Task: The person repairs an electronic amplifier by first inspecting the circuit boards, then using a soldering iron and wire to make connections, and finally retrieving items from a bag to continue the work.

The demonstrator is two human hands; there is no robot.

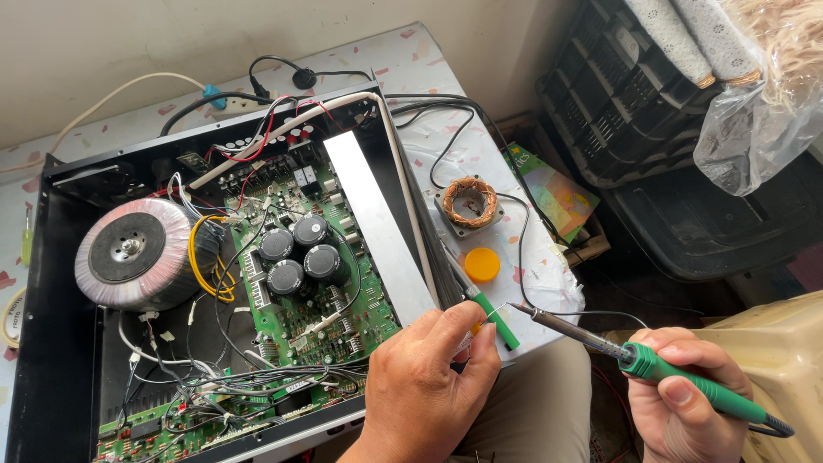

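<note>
My right hand [681, 394] grips the green handle of a soldering iron [651, 364]; its metal tip points left toward my left hand. My left hand [429, 377] rests at the front right corner of an open black amplifier chassis [51, 283] and pinches something small near the iron's tip; what it holds is hidden by the fingers. A green-handled tool [489, 309] lies on the chassis edge just above my left hand. Inside the chassis sit a green circuit board [300, 317], several black capacitors [298, 253] and a round pink-wrapped transformer [133, 253].
A copper-wound coil [469, 201] and an orange lid [482, 264] lie on the patterned table to the right of the chassis. Black cables run across the table. Black plastic crates [634, 111] and a clear plastic bag [754, 111] stand at the right. A beige container [784, 351] is near my right hand.
</note>
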